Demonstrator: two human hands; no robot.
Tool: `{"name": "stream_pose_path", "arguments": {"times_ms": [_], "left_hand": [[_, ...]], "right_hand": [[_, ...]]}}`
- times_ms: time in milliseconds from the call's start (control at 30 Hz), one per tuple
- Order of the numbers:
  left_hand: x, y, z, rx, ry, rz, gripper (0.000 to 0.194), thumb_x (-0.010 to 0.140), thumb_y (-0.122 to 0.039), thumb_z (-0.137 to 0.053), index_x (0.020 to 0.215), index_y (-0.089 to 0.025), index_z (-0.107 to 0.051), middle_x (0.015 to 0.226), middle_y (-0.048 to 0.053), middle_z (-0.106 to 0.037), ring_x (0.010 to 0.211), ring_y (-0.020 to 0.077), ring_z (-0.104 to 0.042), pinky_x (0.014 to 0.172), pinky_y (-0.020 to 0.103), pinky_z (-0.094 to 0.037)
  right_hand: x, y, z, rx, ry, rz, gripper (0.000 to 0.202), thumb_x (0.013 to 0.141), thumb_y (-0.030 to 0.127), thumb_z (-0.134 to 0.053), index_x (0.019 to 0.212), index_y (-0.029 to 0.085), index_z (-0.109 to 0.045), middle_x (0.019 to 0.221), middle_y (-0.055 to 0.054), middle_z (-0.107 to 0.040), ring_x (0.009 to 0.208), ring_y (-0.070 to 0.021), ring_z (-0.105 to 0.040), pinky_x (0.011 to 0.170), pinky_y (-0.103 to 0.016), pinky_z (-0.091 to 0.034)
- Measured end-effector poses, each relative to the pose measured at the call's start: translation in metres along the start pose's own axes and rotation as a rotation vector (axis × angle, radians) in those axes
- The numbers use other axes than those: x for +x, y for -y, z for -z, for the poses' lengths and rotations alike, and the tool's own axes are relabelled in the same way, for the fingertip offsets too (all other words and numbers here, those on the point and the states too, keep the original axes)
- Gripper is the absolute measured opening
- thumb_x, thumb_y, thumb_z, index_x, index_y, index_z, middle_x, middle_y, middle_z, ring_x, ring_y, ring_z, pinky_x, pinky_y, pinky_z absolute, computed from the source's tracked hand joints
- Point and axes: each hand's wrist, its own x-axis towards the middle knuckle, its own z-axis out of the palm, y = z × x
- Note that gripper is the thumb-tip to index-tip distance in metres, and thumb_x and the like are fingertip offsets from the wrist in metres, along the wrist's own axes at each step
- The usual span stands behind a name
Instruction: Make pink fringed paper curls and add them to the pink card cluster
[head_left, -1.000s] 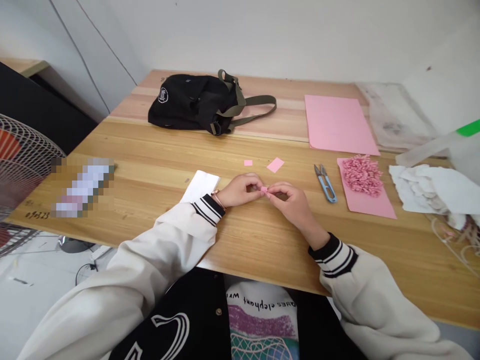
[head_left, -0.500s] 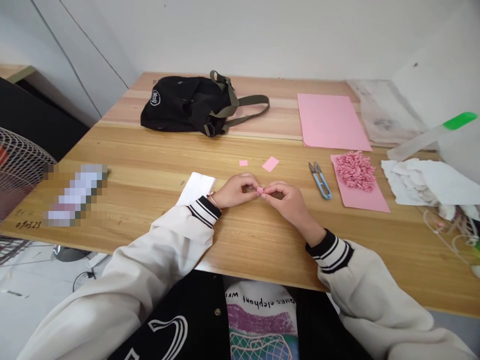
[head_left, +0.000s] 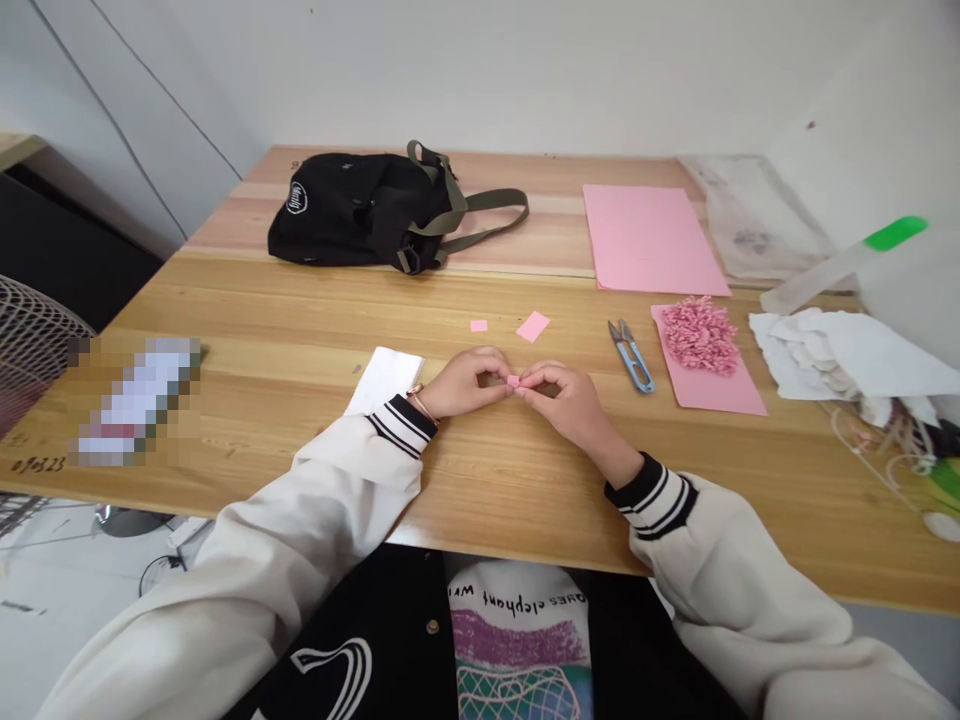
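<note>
While both your forearms reach over the table (head_left: 487, 480), your left hand (head_left: 459, 386) and right hand (head_left: 571, 405) meet to the left of the scissors (head_left: 641, 372). You grasp a tiny pink piece (head_left: 513, 381) between them, each hand pinching it with thumb and forefinger, so it sits left of the scissors and slightly nearer you. Your fingers cover part of it, and you cannot tell how it is folded. The scissors themselves lie near your right hand, blades parted and pointing away from you.

Left of the scissors and beyond your fingertips, you have two loose pink slips: a larger one (head_left: 533, 326) and, farther left, a smaller one (head_left: 478, 326). Well left of the scissors, white paper (head_left: 390, 372) lies beside your left wrist. Just right of the scissors you see a pink card (head_left: 720, 394) with a pink bunch (head_left: 702, 336) resting on it. A big pink sheet (head_left: 656, 240) lies beyond the scissors, and your black bag (head_left: 352, 215) lies beyond them, far to the left.
</note>
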Motion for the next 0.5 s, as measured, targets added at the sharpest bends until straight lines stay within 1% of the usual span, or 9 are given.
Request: {"name": "stream_pose_path", "arguments": {"times_ms": [133, 267, 333, 500], "left_hand": [[0.0002, -0.0005, 0.0003, 0.017, 0.008, -0.003, 0.011, 0.077, -0.024, -0.059, 0.075, -0.014, -0.062, 0.078, 0.006, -0.061, 0.075, 0.0135, -0.056, 0.072, 0.027, -0.045], [0.0001, -0.0009, -0.0003, 0.019, 0.009, 0.017, 0.010, 0.078, -0.023, -0.058, 0.076, -0.014, -0.062, 0.078, 0.006, -0.062, 0.076, 0.0137, -0.056, 0.072, 0.027, -0.045], [0.0000, -0.0012, -0.0004, 0.017, 0.011, 0.028, 0.011, 0.079, -0.024, -0.057, 0.076, -0.014, -0.062, 0.078, 0.006, -0.062, 0.075, 0.0136, -0.056, 0.072, 0.027, -0.045], [0.0003, -0.0024, 0.0000, 0.008, 0.007, 0.046, 0.016, 0.079, -0.029, -0.057, 0.074, -0.014, -0.061, 0.078, 0.007, -0.062, 0.073, 0.0136, -0.056, 0.070, 0.027, -0.045]], "right_hand": [[0.0002, 0.0006, 0.0005, -0.009, 0.019, -0.001, 0.006, 0.073, 0.023, -0.064, 0.069, 0.020, -0.063, 0.078, -0.004, -0.067, 0.076, -0.0169, -0.062, 0.070, -0.031, -0.049], [0.0001, 0.0016, 0.0011, -0.041, 0.044, 0.029, 0.002, 0.071, 0.019, -0.065, 0.070, 0.020, -0.063, 0.080, -0.004, -0.067, 0.076, -0.0168, -0.062, 0.072, -0.032, -0.049], [-0.0001, 0.0016, 0.0010, -0.048, 0.040, 0.027, 0.001, 0.072, 0.020, -0.063, 0.072, 0.020, -0.063, 0.081, -0.005, -0.067, 0.077, -0.0170, -0.062, 0.073, -0.032, -0.049], [-0.0001, 0.0007, 0.0005, -0.041, 0.036, 0.016, 0.006, 0.075, 0.022, -0.060, 0.072, 0.019, -0.063, 0.081, -0.006, -0.067, 0.077, -0.0172, -0.062, 0.072, -0.032, -0.049]]}}
